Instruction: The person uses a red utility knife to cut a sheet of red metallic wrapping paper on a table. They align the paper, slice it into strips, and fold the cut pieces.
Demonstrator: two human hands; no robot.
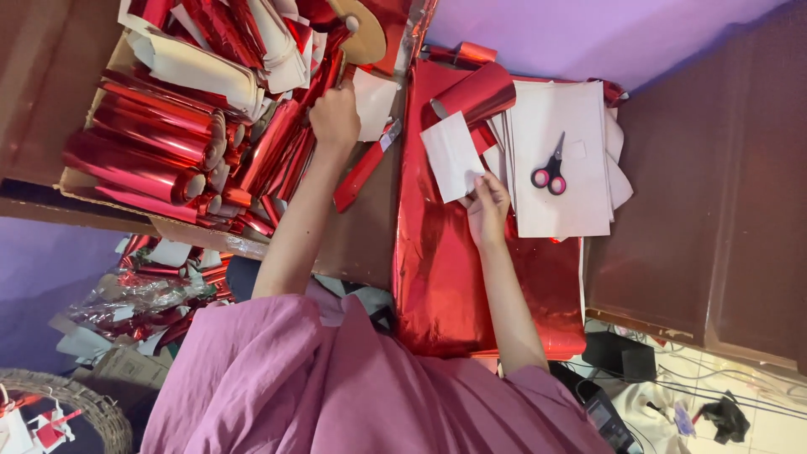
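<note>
The left hand (pixel 334 116) reached into a cardboard box (pixel 101 187) crammed with red foil rolls (pixel 143 139) and gripped one roll there. The right hand (pixel 487 206) pinched a white paper piece (pixel 451 155) over a wide red foil sheet (pixel 445 269) spread on the bench (pixel 664 244). Just beside it lay a stack of white paper (pixel 559 202) with pink-handled scissors (pixel 551 172) on top, and a curled foil roll (pixel 475 92) above.
</note>
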